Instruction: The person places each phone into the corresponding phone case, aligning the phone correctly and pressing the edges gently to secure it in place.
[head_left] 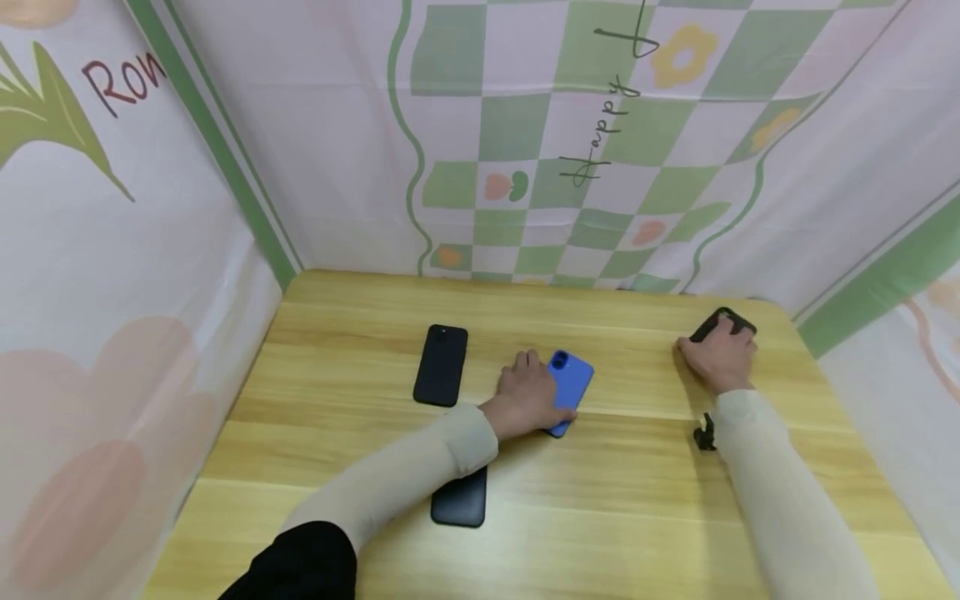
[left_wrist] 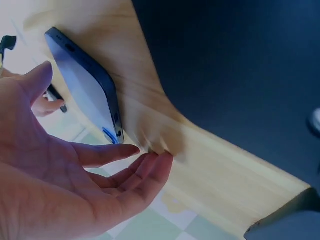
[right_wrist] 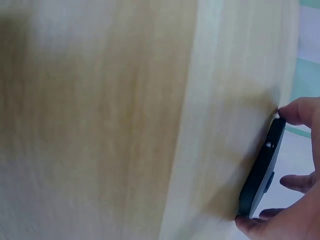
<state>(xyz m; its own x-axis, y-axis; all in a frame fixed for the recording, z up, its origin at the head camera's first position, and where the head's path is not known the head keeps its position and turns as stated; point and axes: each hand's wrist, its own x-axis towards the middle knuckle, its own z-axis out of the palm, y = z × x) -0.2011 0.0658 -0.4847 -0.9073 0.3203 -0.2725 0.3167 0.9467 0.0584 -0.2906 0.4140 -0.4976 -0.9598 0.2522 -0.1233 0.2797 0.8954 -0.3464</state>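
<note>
A blue phone lies back up on the wooden table, its camera end pointing away. My left hand hovers at it with loosely bent fingers. In the left wrist view the thumb and the bent fingers stand around the blue phone without pinching it. Over at the far right, my right hand grips a black phone. The right wrist view shows thumb and fingertips pressing opposite edges of this black phone, which tilts along the tabletop.
Left of the blue phone lies another black phone, back up. Nearer, a dark phone is partly hidden under my left sleeve. The wooden table meets a patterned cloth wall at its back edge.
</note>
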